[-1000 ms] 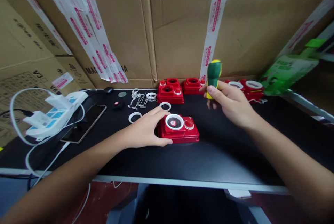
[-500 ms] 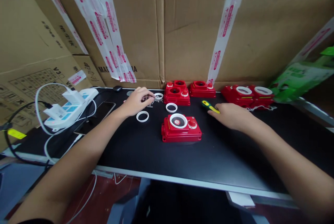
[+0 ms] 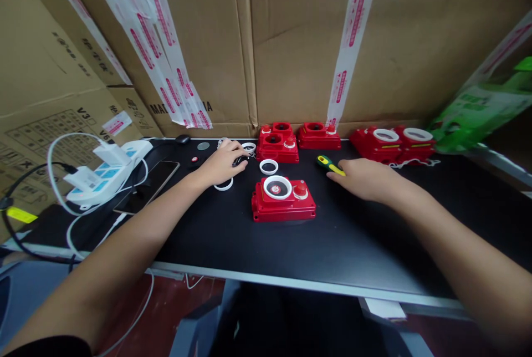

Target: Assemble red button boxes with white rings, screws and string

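My right hand [image 3: 363,179] is closed around a screwdriver [image 3: 328,165]; its green and yellow handle sticks out to the left and its shaft is hidden. My left hand [image 3: 224,164] reaches over small parts at the back left of the table, fingers curled together. Something dark shows at its fingertips, too small to name. Beneath it a white ring [image 3: 224,185] is partly covered, and another white ring [image 3: 269,167] lies to its right. Between my hands stands a red box [image 3: 282,207] with a white ring on its round opening and a red knob at the right.
Several red housings [image 3: 277,152] stand along the cardboard [image 3: 299,41] at the back, two with white rings at the right. A green bottle-like package [image 3: 465,118] is at far right. A phone [image 3: 152,185] and a white power strip [image 3: 110,171] with cables lie left.
My left hand has shifted slightly right and down over the small parts, now covering part of the nearer white ring. My right hand keeps its hold on the screwdriver. The view has turned slightly.
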Available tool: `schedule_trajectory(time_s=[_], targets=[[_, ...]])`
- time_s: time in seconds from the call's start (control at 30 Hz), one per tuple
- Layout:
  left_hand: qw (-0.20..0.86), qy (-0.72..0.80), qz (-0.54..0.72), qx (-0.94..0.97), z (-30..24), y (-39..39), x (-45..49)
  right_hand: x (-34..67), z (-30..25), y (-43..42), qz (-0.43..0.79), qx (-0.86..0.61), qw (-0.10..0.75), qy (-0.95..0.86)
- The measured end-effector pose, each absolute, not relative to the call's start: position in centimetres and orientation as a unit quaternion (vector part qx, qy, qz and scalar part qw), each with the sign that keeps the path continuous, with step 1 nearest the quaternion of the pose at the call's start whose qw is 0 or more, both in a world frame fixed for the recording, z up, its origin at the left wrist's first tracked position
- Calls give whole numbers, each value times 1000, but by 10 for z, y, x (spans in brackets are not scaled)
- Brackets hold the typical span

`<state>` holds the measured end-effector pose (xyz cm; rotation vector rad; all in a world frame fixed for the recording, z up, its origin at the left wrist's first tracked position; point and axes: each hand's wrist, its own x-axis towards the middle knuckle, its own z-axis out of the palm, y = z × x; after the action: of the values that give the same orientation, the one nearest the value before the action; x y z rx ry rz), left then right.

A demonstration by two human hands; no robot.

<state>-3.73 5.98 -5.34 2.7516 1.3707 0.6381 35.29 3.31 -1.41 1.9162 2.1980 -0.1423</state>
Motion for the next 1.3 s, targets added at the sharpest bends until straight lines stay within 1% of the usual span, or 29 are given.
schedule_trajectory(time_s=[0.43,0.63,0.7,0.77,0.83,0.87,0.9,0.97,1.0,1.03,1.07,1.1,1.2,1.3], targets=[[2,453,217,865,-51,57,-33,350,-13,28,-36,640,104,761],[-7,455,219,863,-46,52,-27,348,-11,26,-33,634,117,763],[-9,458,230,859,-43,48,-25,348,-10,26,-31,634,116,764],[-6,458,271,847,-36,40,-19,347,-9,25,-27,636,105,764],[8,453,359,816,-26,26,-8,345,-4,21,-14,640,59,766],[25,446,416,792,-21,16,-1,344,0,18,-4,639,10,769],[38,440,467,766,-16,5,6,342,5,13,8,633,-61,772],[55,401,547,733,-7,-17,20,337,15,1,23,587,-260,766],[53,369,565,736,-5,-28,26,334,20,-6,8,543,-361,758],[48,335,571,748,-3,-37,31,331,24,-14,-18,493,-442,749],[40,305,570,762,-2,-45,35,327,27,-21,-56,435,-489,754],[29,276,562,779,-1,-51,38,323,28,-28,-98,375,-493,779],[-22,203,524,827,-1,-61,41,312,26,-43,-223,238,-411,851],[-41,173,502,846,0,-62,41,303,18,-48,-293,158,-354,874]])
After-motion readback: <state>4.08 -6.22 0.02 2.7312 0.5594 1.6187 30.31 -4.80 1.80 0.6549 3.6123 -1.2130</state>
